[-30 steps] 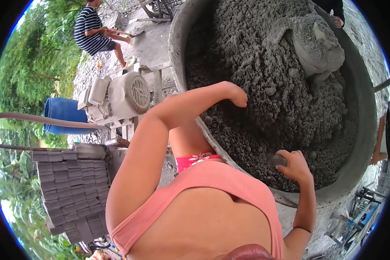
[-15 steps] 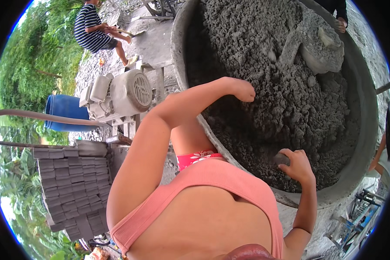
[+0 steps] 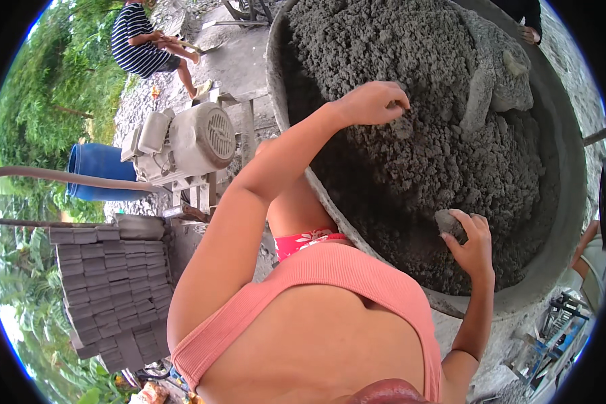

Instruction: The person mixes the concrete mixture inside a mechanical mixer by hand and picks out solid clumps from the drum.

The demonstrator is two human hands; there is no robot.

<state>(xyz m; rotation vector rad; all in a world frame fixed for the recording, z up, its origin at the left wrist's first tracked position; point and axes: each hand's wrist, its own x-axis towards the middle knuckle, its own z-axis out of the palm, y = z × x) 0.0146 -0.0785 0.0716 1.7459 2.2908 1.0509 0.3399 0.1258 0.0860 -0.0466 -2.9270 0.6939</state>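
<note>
A large round mixing pan holds crumbly, damp grey concrete mix. Over the mix near the left side, my left hand has its fingers curled; a small dark gap shows between thumb and fingers, and what they hold, if anything, I cannot make out. My right hand, above the near part of the pan, grips a rounded grey lump between thumb and fingers. A mix-crusted mixer arm with a blocky head stands in the mix toward the far right.
Left of the pan is a dusty electric motor on a frame, with a blue barrel behind it. Grey blocks are stacked nearer. One person holds a shovel; another person's hand is at the far rim.
My left hand has moved up and its curled fingers have loosened a little. My right hand has risen slightly with the grey lump. The mixer arm has shifted right.
</note>
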